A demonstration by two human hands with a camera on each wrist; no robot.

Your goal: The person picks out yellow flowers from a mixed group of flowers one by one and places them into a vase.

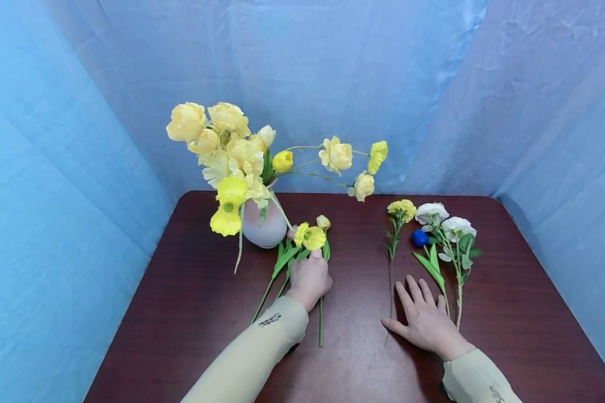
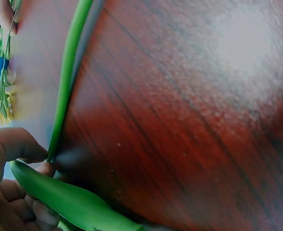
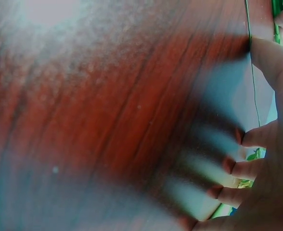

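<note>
In the head view my left hand [image 1: 310, 279] is at the loose flowers before the vase, its thumb and fingers pinching the green stem of a pale yellow tulip [image 1: 323, 223]. The left wrist view shows that stem [image 2: 64, 91] between thumb and fingertips, a broad green leaf [image 2: 74, 197] lying against the fingers. A yellow poppy [image 1: 311, 237] sits just beyond the knuckles. With fingers spread, my right hand [image 1: 426, 324] rests on the table. Its thumb touches or nearly touches the thin stem [image 3: 253, 86] of a yellow carnation [image 1: 402, 209].
A pale rounded vase [image 1: 264, 226] holds many yellow and cream flowers, some drooping over its sides. Beyond my right hand lie a blue tulip [image 1: 420, 238] and white flowers [image 1: 459, 228]. Blue curtains [image 1: 333, 67] surround the dark red wooden table [image 1: 181, 313].
</note>
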